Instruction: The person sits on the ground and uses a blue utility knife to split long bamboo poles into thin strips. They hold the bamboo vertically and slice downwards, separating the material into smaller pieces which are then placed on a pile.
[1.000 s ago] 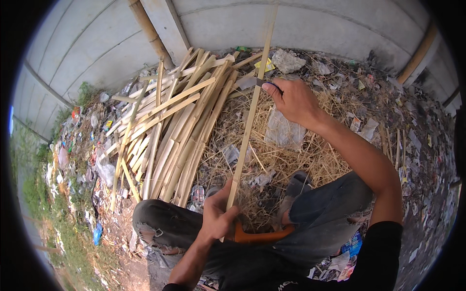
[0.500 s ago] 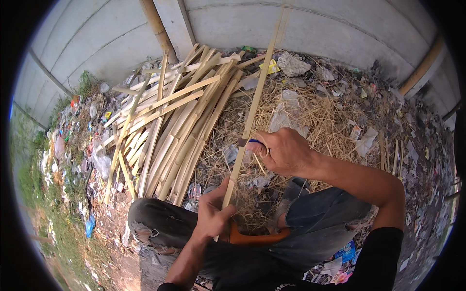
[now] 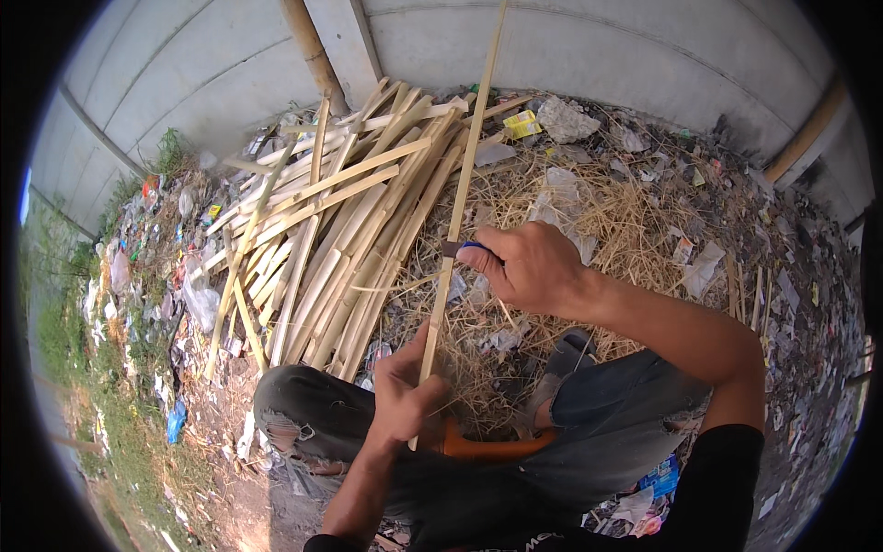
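Observation:
A long, narrow bamboo strip point(image 3: 466, 179) slants up from my lap toward the wall. My left hand point(image 3: 405, 396) is closed around its near part, just above my thigh. Farther up, my right hand point(image 3: 535, 267) grips a knife with a blue handle point(image 3: 473, 246), most of it hidden in the fist. The short, dark blade point(image 3: 451, 248) lies across the strip, touching it. A thin curled shaving point(image 3: 395, 288) shows to the left of the strip, below the blade. Under my left wrist, an orange curved handle-like thing point(image 3: 497, 448) rests at my lap.
A heap of split bamboo strips point(image 3: 359, 248) lies at front left. Straw-like shavings point(image 3: 607, 221) cover the ground ahead, mixed with plastic litter. A grey panel wall point(image 3: 589, 55) with a bamboo pole point(image 3: 315, 55) stands behind. My sandalled foot point(image 3: 556, 368) is near the shavings.
My right hand and the knife are a little farther up the strip, away from my left hand. The strip's far end has swung left. The view has shifted slightly.

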Tool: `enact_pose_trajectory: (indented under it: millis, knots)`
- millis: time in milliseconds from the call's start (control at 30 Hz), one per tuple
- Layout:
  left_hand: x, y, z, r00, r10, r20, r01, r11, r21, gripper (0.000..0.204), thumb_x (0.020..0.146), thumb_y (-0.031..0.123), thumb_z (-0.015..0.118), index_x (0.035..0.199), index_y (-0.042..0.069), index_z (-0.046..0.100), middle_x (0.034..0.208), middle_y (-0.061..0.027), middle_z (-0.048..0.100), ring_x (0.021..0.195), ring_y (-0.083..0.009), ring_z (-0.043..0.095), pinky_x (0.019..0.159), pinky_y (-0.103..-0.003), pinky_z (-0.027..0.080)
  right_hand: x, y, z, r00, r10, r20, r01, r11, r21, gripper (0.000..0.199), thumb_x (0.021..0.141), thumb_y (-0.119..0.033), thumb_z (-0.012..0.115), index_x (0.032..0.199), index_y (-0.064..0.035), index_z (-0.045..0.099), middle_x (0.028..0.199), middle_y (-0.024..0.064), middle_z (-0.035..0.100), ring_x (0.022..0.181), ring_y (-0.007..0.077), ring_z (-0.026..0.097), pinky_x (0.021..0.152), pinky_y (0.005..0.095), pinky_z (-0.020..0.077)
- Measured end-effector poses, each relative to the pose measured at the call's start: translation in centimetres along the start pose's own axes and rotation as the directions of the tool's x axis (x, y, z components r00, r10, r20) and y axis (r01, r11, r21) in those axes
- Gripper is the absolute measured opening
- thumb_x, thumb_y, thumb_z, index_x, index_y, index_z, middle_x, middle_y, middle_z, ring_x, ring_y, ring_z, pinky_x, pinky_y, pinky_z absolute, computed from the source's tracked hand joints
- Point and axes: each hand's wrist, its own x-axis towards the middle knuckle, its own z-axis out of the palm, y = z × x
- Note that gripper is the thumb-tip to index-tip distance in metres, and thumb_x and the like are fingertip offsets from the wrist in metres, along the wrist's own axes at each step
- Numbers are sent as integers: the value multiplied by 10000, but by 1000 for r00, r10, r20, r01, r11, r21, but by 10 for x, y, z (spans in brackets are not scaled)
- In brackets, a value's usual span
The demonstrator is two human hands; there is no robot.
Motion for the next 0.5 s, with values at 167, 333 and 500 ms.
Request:
enact_pose_trajectory:
  millis: [167, 333, 500]
  knots:
    - [-2, -4, 1, 1000, 6, 11, -6, 1000, -13, 768, 725, -43, 593, 1485, -22, 477, 659, 37, 527, 510, -37, 451, 475, -211, 351, -16, -11, -3, 996, 47, 80, -56, 992, 114, 412, 1029, -397, 541, 838, -38, 600, 552, 186, 600, 518, 405, 641, 467, 484, 505]
    - [-5, -6, -4, 998, 40, 39, -40, 999, 4, 775, 722, -56, 588, 1488, -18, 475, 659, 37, 525, 512, -34, 447, 477, -209, 341, -29, -26, 9, 992, -67, 107, 45, 979, 199, 420, 1007, -404, 575, 850, -15, 602, 546, 201, 598, 510, 410, 642, 474, 480, 516]
    - [-9, 7, 2, 999, -27, 35, 30, 996, -87, 560, 731, -80, 604, 1291, -103, 586, 1256, -117, 471, 990, -114, 521, 837, -271, 402, -27, -32, -1, 989, -33, 144, 4, 980, 197, 524, 988, -479, 581, 769, -4, 624, 535, 196, 594, 526, 380, 657, 500, 471, 521]
